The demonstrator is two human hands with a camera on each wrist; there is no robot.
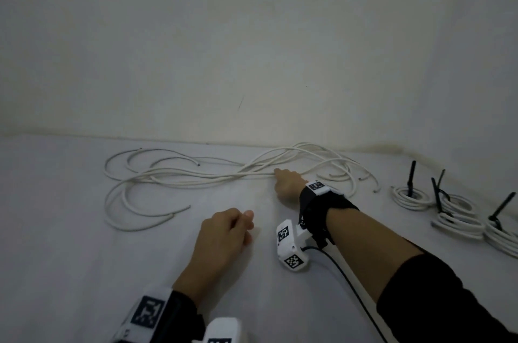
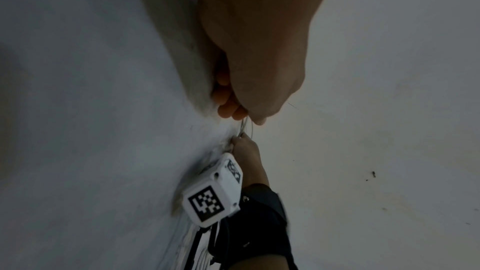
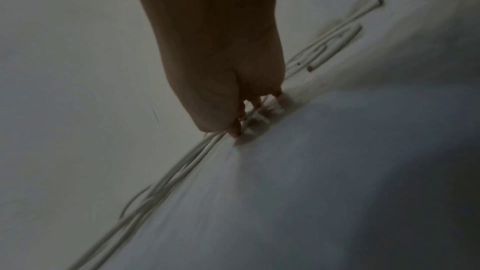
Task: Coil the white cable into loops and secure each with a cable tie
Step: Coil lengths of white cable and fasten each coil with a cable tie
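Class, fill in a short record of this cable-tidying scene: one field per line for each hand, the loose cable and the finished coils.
Right hand: fingertips on the loose white cables; grip unclear
Left hand: fingers curled, near the white surface, apart from the cables
Finished coils: three at the right, each with a black cable tie
Not yet coiled: the long tangled strands

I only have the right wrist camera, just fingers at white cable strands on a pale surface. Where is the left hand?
Observer: The left hand rests on the white surface nearer the body, fingers curled, holding nothing I can see, apart from the long loose white cable.
Operator: Any coils finished?
Observer: At least three white cable coils, bound with upright black plastic cable ties, lie right of the right hand.
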